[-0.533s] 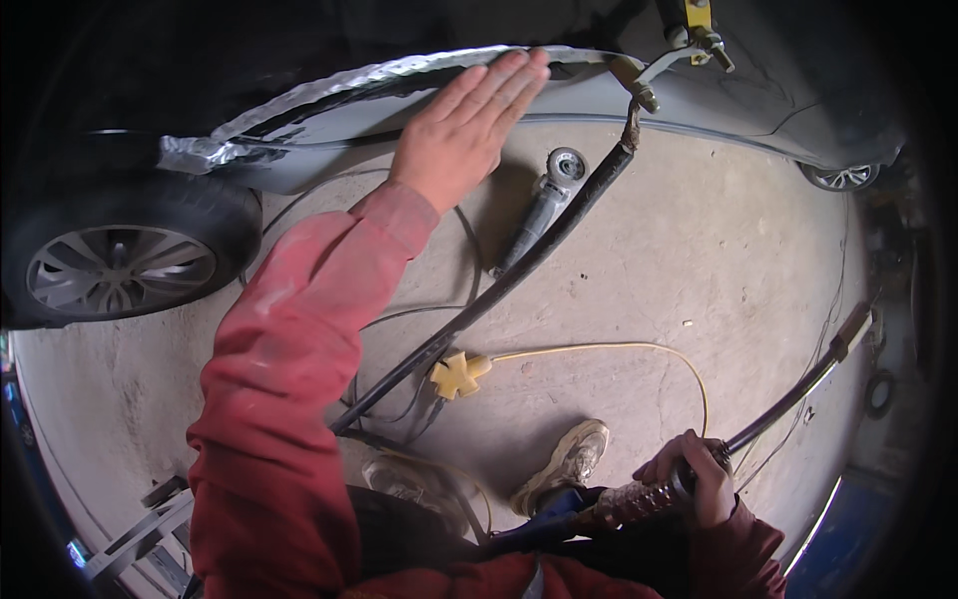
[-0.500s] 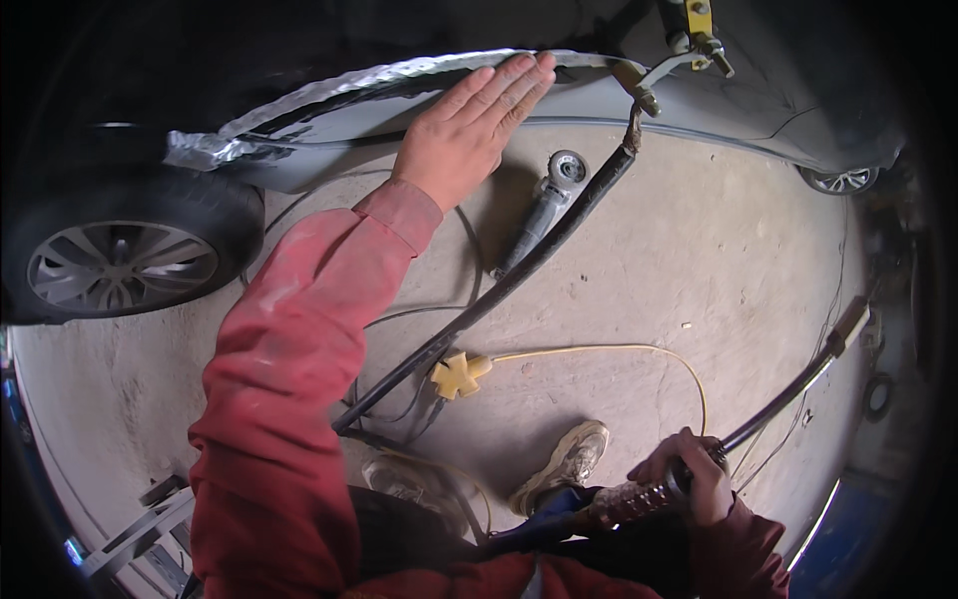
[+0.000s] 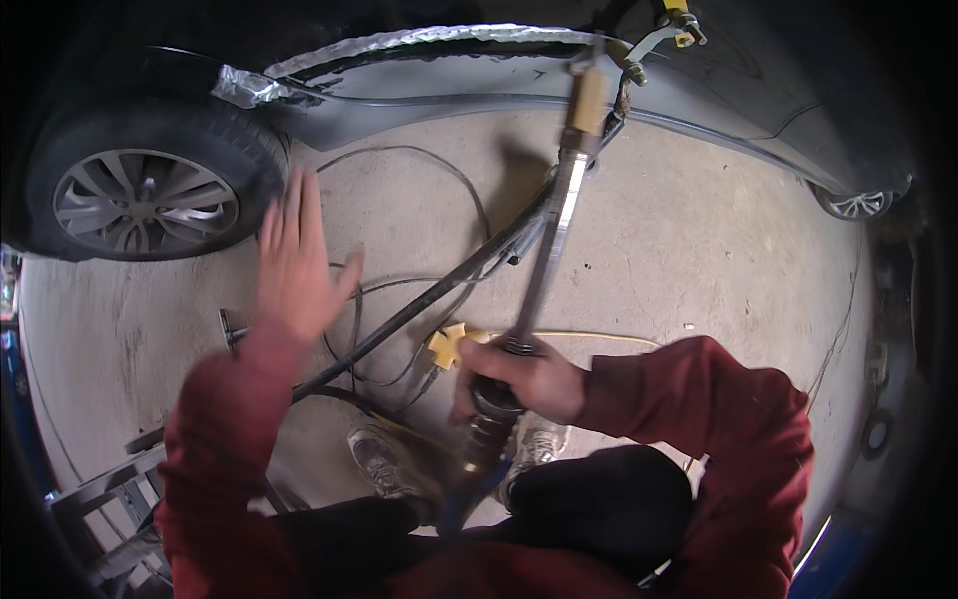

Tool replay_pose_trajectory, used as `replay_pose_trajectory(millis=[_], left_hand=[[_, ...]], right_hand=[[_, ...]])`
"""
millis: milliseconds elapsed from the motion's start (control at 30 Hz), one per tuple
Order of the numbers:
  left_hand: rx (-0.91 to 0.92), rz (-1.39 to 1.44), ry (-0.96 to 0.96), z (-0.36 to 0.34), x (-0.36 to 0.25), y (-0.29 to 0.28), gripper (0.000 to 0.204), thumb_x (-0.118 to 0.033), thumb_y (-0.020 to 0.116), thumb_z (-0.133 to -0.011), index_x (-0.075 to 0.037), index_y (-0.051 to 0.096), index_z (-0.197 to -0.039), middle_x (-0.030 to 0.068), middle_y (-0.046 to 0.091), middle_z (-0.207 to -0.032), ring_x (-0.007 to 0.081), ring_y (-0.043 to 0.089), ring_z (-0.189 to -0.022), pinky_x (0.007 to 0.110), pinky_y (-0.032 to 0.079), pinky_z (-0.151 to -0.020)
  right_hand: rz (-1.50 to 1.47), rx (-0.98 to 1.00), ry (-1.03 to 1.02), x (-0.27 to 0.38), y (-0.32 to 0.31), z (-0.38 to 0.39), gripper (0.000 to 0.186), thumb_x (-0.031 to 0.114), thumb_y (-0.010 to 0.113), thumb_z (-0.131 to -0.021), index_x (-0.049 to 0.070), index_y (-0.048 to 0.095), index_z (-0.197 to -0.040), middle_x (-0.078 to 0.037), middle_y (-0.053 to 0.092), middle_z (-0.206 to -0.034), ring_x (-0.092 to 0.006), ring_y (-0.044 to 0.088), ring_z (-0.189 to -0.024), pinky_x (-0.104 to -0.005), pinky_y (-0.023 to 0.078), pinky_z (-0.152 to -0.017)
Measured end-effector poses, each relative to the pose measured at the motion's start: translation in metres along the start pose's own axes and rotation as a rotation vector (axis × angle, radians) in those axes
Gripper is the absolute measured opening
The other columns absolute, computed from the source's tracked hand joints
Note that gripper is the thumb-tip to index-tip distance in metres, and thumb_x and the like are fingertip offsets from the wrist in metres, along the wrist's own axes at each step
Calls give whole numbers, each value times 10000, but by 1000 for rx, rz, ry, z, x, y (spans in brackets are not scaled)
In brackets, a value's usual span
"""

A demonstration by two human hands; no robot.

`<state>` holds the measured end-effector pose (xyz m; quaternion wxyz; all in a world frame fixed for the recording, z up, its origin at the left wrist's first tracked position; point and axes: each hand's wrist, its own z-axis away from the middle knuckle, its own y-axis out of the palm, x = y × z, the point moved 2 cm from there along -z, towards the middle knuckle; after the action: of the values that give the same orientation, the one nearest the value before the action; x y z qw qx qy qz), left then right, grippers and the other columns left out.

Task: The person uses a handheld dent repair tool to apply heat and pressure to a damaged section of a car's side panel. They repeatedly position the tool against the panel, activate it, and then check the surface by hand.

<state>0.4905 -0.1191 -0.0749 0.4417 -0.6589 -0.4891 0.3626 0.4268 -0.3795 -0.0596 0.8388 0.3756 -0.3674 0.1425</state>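
My right hand (image 3: 529, 377) is wrapped round the dark grip of a long slide-hammer dent puller (image 3: 552, 250). Its bright shaft slants up and away, and its brass-coloured tip is blurred just in front of the car's sill. My left hand (image 3: 299, 275) hangs in the air near the front wheel (image 3: 145, 205), fingers stretched out and thumb apart, holding nothing. Along the dark car's lower side runs a strip of bare, shiny, uneven metal (image 3: 429, 40). A metal clamp (image 3: 636, 62) is fixed at the strip's right end, with a thick black cable (image 3: 414, 311) leading down from it.
A yellow cross-shaped power splitter (image 3: 447, 346) with a yellow cord lies on the concrete floor (image 3: 699, 240). Thin dark cables loop beside it. A grey power tool (image 3: 519, 240) is mostly hidden behind the cable and shaft. A metal frame (image 3: 110, 489) stands at lower left.
My left hand has left the bare metal strip and moved down and left. My right hand has swung the dent puller inward from the lower right, its tip now up by the sill.
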Motion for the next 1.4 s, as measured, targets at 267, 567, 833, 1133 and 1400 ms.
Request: replay_pose_trajectory(millis=[267,567,833,1133,1400], left_hand=[[651,1284,-1074,262,-84,11,405,-109,562,-988,1,487,-1371,118,606,-1276,230,602,-1150,358,487,-971],[1144,2308,-1675,304,-178,57,306,-349,563,-989,-87,590,-1144,77,654,-985,202,639,-847,305,527,-706],[1042,2107,-1889,352,-170,54,318,-408,581,-962,-103,583,-1054,72,634,-837,200,633,-696,319,512,-584],[1131,2120,-1841,363,-174,68,390,-482,571,-973,-100,625,-1030,51,653,-820,184,638,-675,309,515,-586],[1088,2084,-1853,330,-185,55,426,-527,530,-969,-106,599,-963,46,608,-719,173,602,-585,302,489,-526]], right_hand=[[-21,301,-116,-3,24,-69,505,385,546,-1023,32,662,-681,-73,669,-665,-156,636,-669,-297,507,-700],[-95,611,-168,-3,6,-74,539,336,446,-1076,-3,667,-720,-112,675,-722,-210,669,-727,-329,519,-716],[-263,559,-182,-1,-17,-61,617,444,413,-1069,10,654,-702,-118,657,-689,-210,663,-673,-332,528,-685],[-201,426,-259,3,-33,-58,714,482,332,-1077,15,634,-629,-126,637,-647,-219,654,-657,-325,518,-675],[-184,365,-240,8,-40,-54,746,520,308,-1070,13,625,-623,-134,639,-639,-234,658,-649,-325,518,-667]])
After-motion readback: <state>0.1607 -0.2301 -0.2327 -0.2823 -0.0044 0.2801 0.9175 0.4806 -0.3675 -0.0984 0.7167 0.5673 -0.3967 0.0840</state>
